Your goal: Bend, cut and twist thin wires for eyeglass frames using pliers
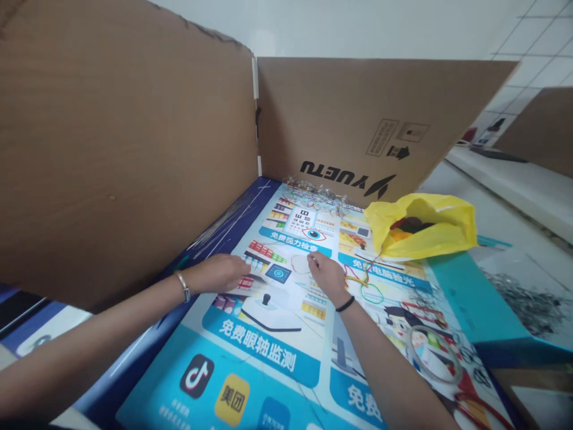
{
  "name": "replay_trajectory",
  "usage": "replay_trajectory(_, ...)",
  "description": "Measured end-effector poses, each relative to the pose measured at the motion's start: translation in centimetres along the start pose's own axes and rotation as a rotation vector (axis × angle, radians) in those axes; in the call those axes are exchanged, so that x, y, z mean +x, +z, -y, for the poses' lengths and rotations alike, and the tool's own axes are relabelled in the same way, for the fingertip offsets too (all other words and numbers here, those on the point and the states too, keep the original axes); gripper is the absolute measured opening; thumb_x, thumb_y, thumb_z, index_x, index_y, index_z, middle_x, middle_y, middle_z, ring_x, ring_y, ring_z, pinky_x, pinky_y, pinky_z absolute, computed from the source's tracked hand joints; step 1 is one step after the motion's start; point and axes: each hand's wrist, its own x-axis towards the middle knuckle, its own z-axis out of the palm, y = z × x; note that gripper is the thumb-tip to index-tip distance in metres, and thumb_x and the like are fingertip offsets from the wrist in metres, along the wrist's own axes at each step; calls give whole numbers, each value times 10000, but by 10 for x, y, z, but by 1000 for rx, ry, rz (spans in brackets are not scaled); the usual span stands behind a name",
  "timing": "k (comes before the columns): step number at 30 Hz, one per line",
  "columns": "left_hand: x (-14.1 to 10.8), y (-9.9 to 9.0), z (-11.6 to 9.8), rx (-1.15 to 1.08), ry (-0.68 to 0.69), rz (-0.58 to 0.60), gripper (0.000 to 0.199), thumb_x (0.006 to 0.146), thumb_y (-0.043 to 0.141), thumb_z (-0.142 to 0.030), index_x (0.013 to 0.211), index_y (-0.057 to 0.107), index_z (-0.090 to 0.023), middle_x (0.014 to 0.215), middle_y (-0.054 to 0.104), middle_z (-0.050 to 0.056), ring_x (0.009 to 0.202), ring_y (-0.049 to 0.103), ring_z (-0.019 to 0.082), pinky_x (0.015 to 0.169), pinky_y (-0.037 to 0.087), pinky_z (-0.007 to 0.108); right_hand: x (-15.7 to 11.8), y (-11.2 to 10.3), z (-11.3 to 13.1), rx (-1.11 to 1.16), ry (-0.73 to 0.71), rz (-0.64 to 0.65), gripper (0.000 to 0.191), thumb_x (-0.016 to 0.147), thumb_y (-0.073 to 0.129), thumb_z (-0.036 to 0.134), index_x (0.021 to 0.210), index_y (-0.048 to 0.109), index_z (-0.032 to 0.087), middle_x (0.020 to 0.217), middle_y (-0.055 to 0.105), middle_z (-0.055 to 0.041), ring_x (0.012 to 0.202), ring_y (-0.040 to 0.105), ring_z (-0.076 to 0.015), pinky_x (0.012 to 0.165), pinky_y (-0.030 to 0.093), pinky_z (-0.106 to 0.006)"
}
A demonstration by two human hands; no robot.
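My left hand (226, 272), with a silver bracelet at the wrist, is closed low over the printed poster board (264, 292). Whatever its fingers may hold is hidden or too thin to see. My right hand (329, 278), wearing a dark wrist band, pinches at the edge of a thin, pale loop of wire or thread (293, 263). Just right of that hand lie coloured cords (356, 279) in red, yellow and green, trailing from an open yellow bag (454, 230). Something dark red and orange shows inside the bag.
Tall cardboard panels (389, 101) stand at the left and back. Tangled thin wires (317, 192) lie along the back edge, with another heap (523, 301) at the right. A ring like a tape roll (414, 358) and red cord (481, 400) lie near the right forearm.
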Motion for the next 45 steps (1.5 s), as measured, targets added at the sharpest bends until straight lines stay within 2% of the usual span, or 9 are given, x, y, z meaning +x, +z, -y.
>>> replay_trajectory(4,10,-2,-5,-585,-287,-344,114,831,476,-272,819,542,-179,792,627,4,740,584,124,682,446,236,0,0,0,5,1,13,227,890,420,320,941,636,268,828,689,23,737,604,-137,553,276,-230)
replay_trajectory(7,25,0,-18,-979,-384,-584,183,808,542,-310,928,531,-172,851,657,26,797,616,133,725,480,256,1,1,-1,4,4,6,232,891,417,323,943,637,269,806,689,25,730,606,-138,551,282,-228)
replay_trajectory(11,50,12,-33,-1185,-412,-721,280,754,622,-321,975,570,-157,896,665,50,829,620,147,772,488,281,1,3,-3,47,3,-29,246,897,407,329,961,636,264,840,699,22,744,614,-137,579,315,-220)
replay_trajectory(15,62,35,-36,-1121,-427,-574,148,741,613,-293,760,574,-152,791,646,22,748,592,131,716,471,261,2,5,-5,111,15,-51,253,901,400,336,963,633,260,865,701,22,769,622,-134,608,341,-215)
replay_trajectory(24,62,54,-31,-925,-374,-402,117,792,510,-279,751,536,-173,739,601,-8,724,554,127,694,428,247,1,3,-4,152,21,-76,245,888,414,342,937,639,258,793,695,28,735,621,-134,600,339,-214)
replay_trajectory(31,65,64,-26,-878,-341,-418,130,804,498,-296,763,530,-178,706,571,-21,667,511,118,630,385,229,-1,-2,-2,139,-6,-43,249,895,407,305,968,633,231,838,698,2,771,624,-143,616,347,-216)
replay_trajectory(35,65,65,-25,-849,-323,-433,126,806,496,-296,773,537,-181,690,551,-24,654,493,118,621,375,230,-5,-17,7,21,-84,82,251,907,383,280,936,625,225,874,690,-11,785,619,-150,616,350,-228)
replay_trajectory(41,63,64,-25,-796,-278,-409,142,818,477,-311,764,520,-187,681,529,-28,647,486,120,619,373,230,-37,-37,29,-258,-243,232,198,883,443,285,910,604,174,927,631,-82,824,597,-191,629,390,-259)
replay_trajectory(45,63,64,-24,-747,-254,-348,187,837,455,-363,787,514,-192,692,537,-22,659,499,132,627,382,237,-62,-35,31,-312,-336,195,95,844,494,179,902,568,161,895,602,-90,840,563,-226,645,418,-307)
